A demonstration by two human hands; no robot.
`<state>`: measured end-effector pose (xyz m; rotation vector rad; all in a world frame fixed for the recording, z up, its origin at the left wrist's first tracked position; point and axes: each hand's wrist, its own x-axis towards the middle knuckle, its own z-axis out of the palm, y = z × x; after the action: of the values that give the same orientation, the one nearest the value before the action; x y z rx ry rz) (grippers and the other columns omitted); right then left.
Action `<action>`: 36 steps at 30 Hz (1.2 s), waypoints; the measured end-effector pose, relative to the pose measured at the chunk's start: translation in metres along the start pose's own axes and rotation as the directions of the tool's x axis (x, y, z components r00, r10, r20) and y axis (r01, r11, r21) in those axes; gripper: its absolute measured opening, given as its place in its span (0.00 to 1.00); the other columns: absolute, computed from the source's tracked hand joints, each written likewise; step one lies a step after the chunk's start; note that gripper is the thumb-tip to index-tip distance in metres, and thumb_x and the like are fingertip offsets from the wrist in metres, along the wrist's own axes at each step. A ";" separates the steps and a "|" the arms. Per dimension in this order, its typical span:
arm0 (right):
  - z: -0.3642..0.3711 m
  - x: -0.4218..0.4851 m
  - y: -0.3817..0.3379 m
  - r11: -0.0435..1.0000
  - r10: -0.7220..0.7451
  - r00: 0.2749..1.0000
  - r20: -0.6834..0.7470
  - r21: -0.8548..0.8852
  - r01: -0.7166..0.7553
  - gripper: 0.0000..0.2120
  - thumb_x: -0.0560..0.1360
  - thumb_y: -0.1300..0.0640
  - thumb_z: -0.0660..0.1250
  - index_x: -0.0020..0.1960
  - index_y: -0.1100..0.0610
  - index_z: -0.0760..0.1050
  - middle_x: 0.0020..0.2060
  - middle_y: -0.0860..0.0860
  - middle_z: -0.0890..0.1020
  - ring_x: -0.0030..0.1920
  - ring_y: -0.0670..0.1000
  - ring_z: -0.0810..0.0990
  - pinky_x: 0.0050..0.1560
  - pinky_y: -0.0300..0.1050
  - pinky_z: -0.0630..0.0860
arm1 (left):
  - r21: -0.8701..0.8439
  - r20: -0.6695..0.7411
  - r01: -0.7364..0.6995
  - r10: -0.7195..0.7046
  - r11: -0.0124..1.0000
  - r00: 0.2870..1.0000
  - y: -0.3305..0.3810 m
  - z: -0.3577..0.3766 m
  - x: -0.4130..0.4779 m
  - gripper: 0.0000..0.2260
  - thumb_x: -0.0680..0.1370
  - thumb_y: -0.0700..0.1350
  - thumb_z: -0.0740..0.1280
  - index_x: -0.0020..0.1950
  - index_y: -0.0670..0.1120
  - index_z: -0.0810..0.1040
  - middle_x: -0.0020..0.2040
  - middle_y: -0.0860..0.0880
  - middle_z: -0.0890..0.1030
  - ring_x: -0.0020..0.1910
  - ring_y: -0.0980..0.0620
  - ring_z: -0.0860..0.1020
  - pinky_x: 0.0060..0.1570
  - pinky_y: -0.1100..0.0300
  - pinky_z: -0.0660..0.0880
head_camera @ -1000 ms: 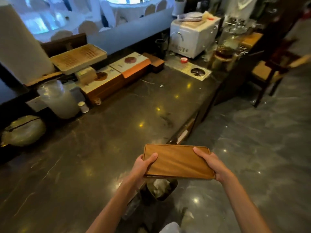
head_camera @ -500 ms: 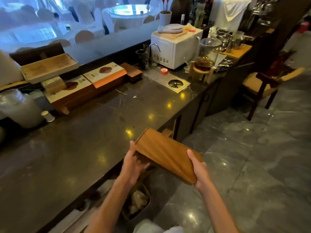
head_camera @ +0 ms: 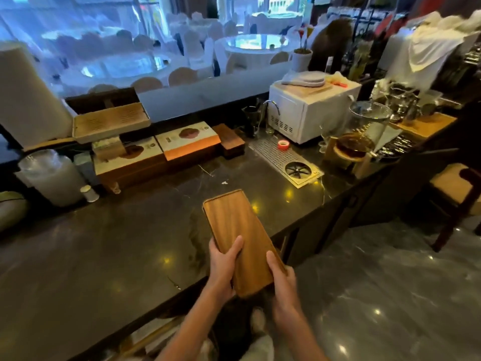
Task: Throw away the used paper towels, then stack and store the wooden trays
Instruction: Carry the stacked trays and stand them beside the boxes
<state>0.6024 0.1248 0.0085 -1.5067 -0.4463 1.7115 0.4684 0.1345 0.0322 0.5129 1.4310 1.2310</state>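
In the head view, both hands gripped the near end of the wooden tray (head_camera: pixel 240 238): left hand (head_camera: pixel 223 267) and right hand (head_camera: pixel 282 285) closed on its edges over the counter (head_camera: pixel 104 256). Setting it down flat, far end first, seemed wisest. Smooth, rounded corners, raised rim; the stone was glossy.

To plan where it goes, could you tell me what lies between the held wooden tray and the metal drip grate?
Head view: only bare dark countertop separates the wooden tray from the drip grate.
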 end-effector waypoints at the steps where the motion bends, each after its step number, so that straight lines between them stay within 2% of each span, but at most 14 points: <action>1: -0.003 0.014 -0.019 0.996 -0.018 0.997 0.079 -0.088 0.025 0.34 0.59 0.34 0.77 0.57 0.50 0.71 0.54 0.53 0.80 0.54 0.57 0.81 0.52 0.57 0.81 | 0.007 0.005 -0.020 0.020 1.000 1.000 0.013 0.005 0.017 0.42 0.69 0.57 0.74 0.75 0.61 0.51 0.70 0.47 0.67 0.60 0.48 0.74 0.54 0.47 0.76; 3: -0.001 0.044 -0.063 0.968 -0.042 0.976 0.213 -0.235 0.093 0.36 0.59 0.33 0.76 0.60 0.50 0.72 0.57 0.53 0.81 0.55 0.55 0.81 0.53 0.52 0.81 | 0.039 0.020 -0.023 0.023 0.999 1.000 0.040 0.014 0.053 0.43 0.68 0.58 0.75 0.75 0.61 0.53 0.69 0.48 0.68 0.61 0.46 0.73 0.60 0.43 0.75; 5: 0.012 0.074 -0.109 0.922 -0.044 0.943 0.329 -0.350 0.165 0.38 0.61 0.31 0.73 0.65 0.48 0.70 0.59 0.51 0.79 0.57 0.53 0.80 0.57 0.53 0.79 | 0.070 0.062 -0.016 0.012 0.997 0.998 0.068 0.024 0.089 0.43 0.68 0.59 0.75 0.75 0.61 0.53 0.69 0.48 0.68 0.62 0.46 0.73 0.61 0.41 0.74; 7: 0.035 0.100 -0.152 0.877 -0.040 0.911 0.410 -0.423 0.229 0.37 0.63 0.28 0.70 0.67 0.43 0.65 0.60 0.48 0.78 0.58 0.51 0.79 0.58 0.51 0.78 | 0.099 0.101 -0.025 0.015 0.995 0.995 0.092 0.036 0.123 0.42 0.68 0.59 0.74 0.75 0.61 0.53 0.68 0.49 0.68 0.60 0.48 0.74 0.54 0.48 0.76; 9: 0.059 0.125 -0.184 0.830 -0.094 0.894 0.438 -0.462 0.314 0.36 0.67 0.29 0.67 0.70 0.39 0.60 0.62 0.47 0.75 0.57 0.48 0.77 0.52 0.45 0.77 | 0.114 0.116 -0.039 0.026 0.993 0.993 0.110 0.051 0.155 0.42 0.69 0.59 0.74 0.75 0.61 0.52 0.66 0.50 0.68 0.58 0.51 0.74 0.46 0.55 0.75; 13: 0.093 0.177 -0.228 0.747 -0.273 0.856 0.440 -0.463 0.476 0.30 0.76 0.41 0.64 0.74 0.47 0.60 0.61 0.48 0.75 0.52 0.42 0.76 0.42 0.36 0.73 | 0.101 0.093 -0.077 0.067 0.992 0.993 0.139 0.083 0.212 0.42 0.69 0.59 0.74 0.75 0.60 0.52 0.62 0.52 0.68 0.55 0.54 0.73 0.41 0.59 0.73; 16: 0.105 0.213 -0.256 0.734 -0.299 0.845 0.443 -0.460 0.500 0.27 0.76 0.43 0.65 0.72 0.47 0.63 0.53 0.42 0.75 0.51 0.42 0.76 0.42 0.36 0.73 | 0.086 0.060 -0.077 0.072 0.993 0.996 0.158 0.103 0.245 0.41 0.69 0.58 0.74 0.75 0.58 0.53 0.62 0.52 0.68 0.57 0.52 0.74 0.44 0.58 0.74; 20: 0.125 0.264 -0.291 0.729 -0.287 0.840 0.460 -0.464 0.503 0.28 0.75 0.43 0.66 0.72 0.50 0.66 0.54 0.45 0.77 0.52 0.43 0.77 0.43 0.37 0.74 | 0.069 0.013 -0.087 0.087 0.994 0.996 0.178 0.121 0.296 0.39 0.71 0.57 0.73 0.75 0.57 0.53 0.63 0.51 0.69 0.58 0.52 0.74 0.46 0.58 0.75; 22: 0.135 0.293 -0.308 0.732 -0.278 0.837 0.472 -0.460 0.502 0.26 0.75 0.45 0.67 0.70 0.52 0.68 0.56 0.48 0.78 0.53 0.45 0.78 0.44 0.38 0.75 | 0.049 0.001 -0.083 0.083 0.995 0.997 0.186 0.129 0.322 0.36 0.74 0.56 0.70 0.76 0.56 0.53 0.64 0.50 0.69 0.59 0.51 0.74 0.51 0.55 0.76; 26: 0.157 0.356 -0.335 0.772 -0.219 0.853 0.474 -0.451 0.449 0.22 0.76 0.47 0.68 0.68 0.52 0.71 0.58 0.51 0.79 0.57 0.53 0.79 0.57 0.54 0.78 | 0.048 -0.082 -0.041 0.045 0.998 0.996 0.194 0.143 0.369 0.31 0.78 0.57 0.64 0.76 0.55 0.53 0.67 0.49 0.68 0.61 0.50 0.74 0.60 0.49 0.75; 28: 0.172 0.388 -0.348 0.789 -0.184 0.861 0.475 -0.452 0.417 0.21 0.75 0.46 0.68 0.66 0.51 0.71 0.54 0.49 0.80 0.52 0.50 0.80 0.51 0.49 0.79 | 0.061 -0.136 0.006 0.002 0.998 0.991 0.196 0.150 0.392 0.29 0.79 0.58 0.62 0.76 0.54 0.55 0.66 0.49 0.70 0.60 0.51 0.74 0.61 0.48 0.75; 30: 0.189 0.421 -0.360 0.782 -0.187 0.857 0.480 -0.455 0.426 0.21 0.76 0.47 0.68 0.66 0.54 0.72 0.54 0.50 0.80 0.51 0.49 0.80 0.48 0.46 0.79 | 0.061 -0.182 0.068 -0.056 0.996 0.982 0.198 0.154 0.415 0.27 0.79 0.58 0.60 0.75 0.51 0.57 0.62 0.51 0.72 0.58 0.51 0.76 0.58 0.49 0.78; 33: 0.223 0.470 -0.378 0.772 -0.154 0.848 0.507 -0.473 0.423 0.24 0.76 0.47 0.67 0.69 0.56 0.71 0.58 0.55 0.80 0.54 0.54 0.80 0.55 0.54 0.79 | 0.095 -0.230 0.126 -0.101 0.987 0.968 0.209 0.156 0.450 0.23 0.81 0.57 0.57 0.74 0.50 0.60 0.55 0.53 0.74 0.53 0.52 0.77 0.42 0.58 0.78; 36: 0.260 0.512 -0.387 0.764 -0.108 0.837 0.536 -0.494 0.415 0.25 0.77 0.47 0.67 0.69 0.56 0.69 0.58 0.55 0.79 0.55 0.55 0.80 0.56 0.55 0.79 | 0.099 -0.290 0.160 -0.125 0.982 0.949 0.221 0.152 0.484 0.20 0.82 0.55 0.55 0.72 0.48 0.64 0.60 0.47 0.75 0.57 0.47 0.77 0.42 0.57 0.79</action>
<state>0.4962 0.8090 0.0033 -1.2976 -1.5258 1.7800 0.3994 0.6838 0.0334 0.3157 1.7621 1.1373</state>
